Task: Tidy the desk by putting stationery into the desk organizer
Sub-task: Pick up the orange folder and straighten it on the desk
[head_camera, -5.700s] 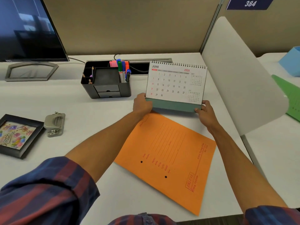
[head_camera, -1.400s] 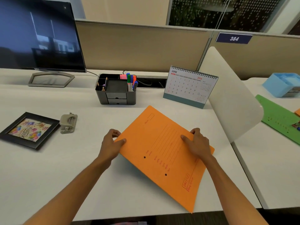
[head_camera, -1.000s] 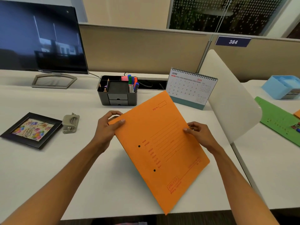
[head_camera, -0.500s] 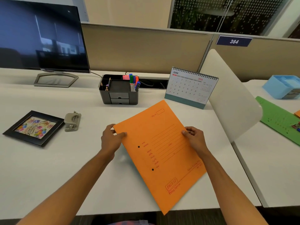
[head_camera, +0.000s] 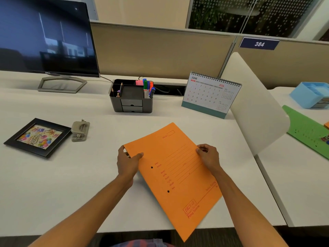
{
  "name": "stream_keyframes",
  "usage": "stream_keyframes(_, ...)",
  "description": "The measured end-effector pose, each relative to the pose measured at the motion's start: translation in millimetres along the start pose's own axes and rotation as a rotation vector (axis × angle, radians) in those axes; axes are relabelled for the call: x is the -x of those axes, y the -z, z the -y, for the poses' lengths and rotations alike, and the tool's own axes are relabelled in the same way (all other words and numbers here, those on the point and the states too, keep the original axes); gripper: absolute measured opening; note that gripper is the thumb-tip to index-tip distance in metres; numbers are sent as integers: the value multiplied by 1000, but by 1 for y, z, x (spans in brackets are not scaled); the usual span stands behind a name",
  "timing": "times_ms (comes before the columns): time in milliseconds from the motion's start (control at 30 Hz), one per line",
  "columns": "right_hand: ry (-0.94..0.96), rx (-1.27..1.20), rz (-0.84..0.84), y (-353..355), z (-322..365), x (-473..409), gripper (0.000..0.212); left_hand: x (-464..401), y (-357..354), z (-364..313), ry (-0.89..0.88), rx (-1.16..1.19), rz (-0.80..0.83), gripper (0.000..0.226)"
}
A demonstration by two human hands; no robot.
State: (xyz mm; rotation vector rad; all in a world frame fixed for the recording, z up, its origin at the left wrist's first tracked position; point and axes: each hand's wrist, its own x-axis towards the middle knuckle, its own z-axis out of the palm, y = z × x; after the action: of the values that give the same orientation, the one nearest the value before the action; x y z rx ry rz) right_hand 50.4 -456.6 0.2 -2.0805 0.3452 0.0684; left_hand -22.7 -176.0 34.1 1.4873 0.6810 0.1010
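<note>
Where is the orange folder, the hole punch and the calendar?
orange folder [head_camera: 178,175], head view, middle of its front cover.
hole punch [head_camera: 80,130], head view, its grey top.
calendar [head_camera: 208,93], head view, middle of the June page.

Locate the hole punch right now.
The hole punch sits on the desk's left side, just right of the picture frame and left of the folder.

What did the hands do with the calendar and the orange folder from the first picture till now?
Both hands let go of the calendar, which now stands near the organizer. The left hand and right hand then gripped the orange folder by its sides, lifting and turning it. The hole punch and picture frame stayed put.
</note>
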Motion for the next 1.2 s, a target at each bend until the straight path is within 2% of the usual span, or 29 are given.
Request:
stream_keyframes(67,2,22,-1,-1,1,0,13,11,-1,3,-5,70,69,60)
stream_keyframes(167,2,41,25,-3,4,1,15,25,-3,6,7,117,179,40)
stream_keyframes(300,-3,44,124,6,17,2,37,25,-3,-11,-39,184,249,37)
stream_keyframes(367,5,-25,204,16,32,5,41,19,2,-29,-76,219,255,37)
stream_keyframes(500,-5,-216,333,29,66,18,34,11,11,-70,-143,304,261,38)
stream_keyframes(667,107,-332,270,25,94,30,18,9,21,-109,-199,359,277,33)
stream_keyframes(833,189,-474,134,26,125,36,19,16,32,-123,-203,390,306,32)
stream_keyframes(967,215,-500,134,24,138,40,19,24,38,-104,-203,261,369,41)
stream_keyframes(1067,213,-494,174,19,141,46,19,22,46,-99,-202,258,315,36)
stream_keyframes(1200,78,-648,257,16,135,48,42,16,63,-109,-236,234,270,32)
